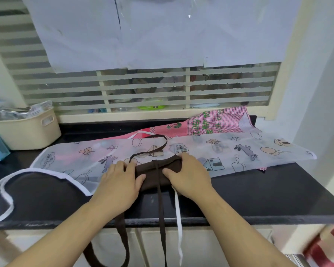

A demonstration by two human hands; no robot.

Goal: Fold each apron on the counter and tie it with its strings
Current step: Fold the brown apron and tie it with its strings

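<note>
Counter (pixel 278 197) of black polished stone runs under the slatted window, and most of the work on it looks undone. Largest on it, the white translucent apron printed with rabbits and houses (pixel 229 151) lies spread full length, unfolded, its white edging loop trailing at the near left. Behind it the pink checked apron with green lettering (pixel 216 122) is heaped loosely against the sill, also unfolded. Only the dark brown cloth apron (pixel 154 174) is folded down to a small bundle, lying on top of the white one near the front edge. The left hand (pixel 120 182) and right hand (pixel 187 176) press it flat, fingers spread and gripping nothing. A brown string (pixel 161 209) crosses the bundle and hangs over the edge; no knot shows yet, so tying seems barely begun
</note>
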